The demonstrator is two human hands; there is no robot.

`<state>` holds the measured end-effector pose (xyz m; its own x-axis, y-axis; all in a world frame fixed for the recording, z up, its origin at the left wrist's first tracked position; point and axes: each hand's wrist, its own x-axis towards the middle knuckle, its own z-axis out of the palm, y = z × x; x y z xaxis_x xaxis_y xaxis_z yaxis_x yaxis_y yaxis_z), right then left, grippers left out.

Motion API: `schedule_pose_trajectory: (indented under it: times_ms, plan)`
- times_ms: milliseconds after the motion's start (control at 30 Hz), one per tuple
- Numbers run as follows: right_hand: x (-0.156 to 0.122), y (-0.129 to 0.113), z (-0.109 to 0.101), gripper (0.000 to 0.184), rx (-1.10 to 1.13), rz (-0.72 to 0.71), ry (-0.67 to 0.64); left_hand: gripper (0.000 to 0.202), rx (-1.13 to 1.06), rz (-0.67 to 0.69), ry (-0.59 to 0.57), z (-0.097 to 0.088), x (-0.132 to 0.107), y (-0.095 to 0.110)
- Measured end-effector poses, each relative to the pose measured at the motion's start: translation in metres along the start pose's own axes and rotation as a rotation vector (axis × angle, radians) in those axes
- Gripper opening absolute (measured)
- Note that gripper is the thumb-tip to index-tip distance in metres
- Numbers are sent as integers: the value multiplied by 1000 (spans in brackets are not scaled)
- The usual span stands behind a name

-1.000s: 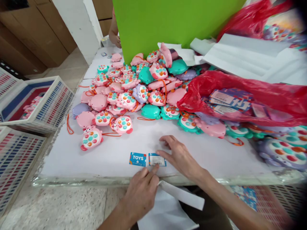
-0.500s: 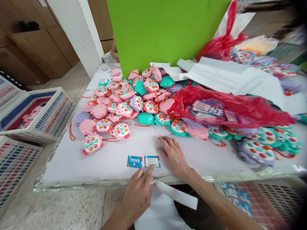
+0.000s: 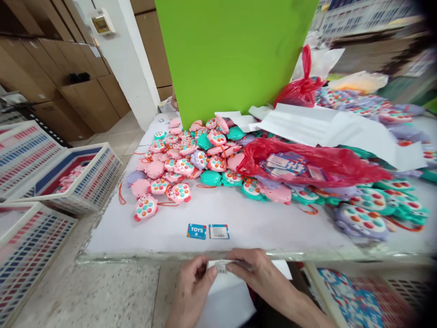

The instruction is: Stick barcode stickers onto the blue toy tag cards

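- We hold a small clear packet (image 3: 223, 265), perhaps with a printed card inside, pinched level between both hands just below the bench edge.

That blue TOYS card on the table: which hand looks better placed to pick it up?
Probably the left hand: it sits almost straight below the TOYS card, while the right hand is farther off. Both pinch a small packet.

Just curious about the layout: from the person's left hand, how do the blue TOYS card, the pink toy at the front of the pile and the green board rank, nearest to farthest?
From the left hand:
1. Blue TOYS card, just beyond it on the table.
2. Pink toy, front left of the pile.
3. Green board, upright at the back.
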<state>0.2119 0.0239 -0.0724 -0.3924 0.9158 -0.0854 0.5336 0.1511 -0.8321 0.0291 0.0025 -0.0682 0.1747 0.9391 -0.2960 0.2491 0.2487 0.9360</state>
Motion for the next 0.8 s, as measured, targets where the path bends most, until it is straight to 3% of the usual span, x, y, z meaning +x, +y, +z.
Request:
schedule_pose_trajectory:
  times_ms: [200, 400, 633, 800]
  plan:
    - [-5, -4, 5, 16, 75, 4, -43, 41, 3, -54, 63, 3, -11, -12]
    - [-3, -8, 27, 16, 201, -112, 93, 42, -44, -120, 97, 11, -13, -20]
    - [-7, -1, 43, 18, -74, -429, 347, 43, -283, -270, 236, 14, -13, -28]
    - [-7, 6, 45, 18, -192, -422, 366, 42, -425, -331, 276, 14, -12, -36]
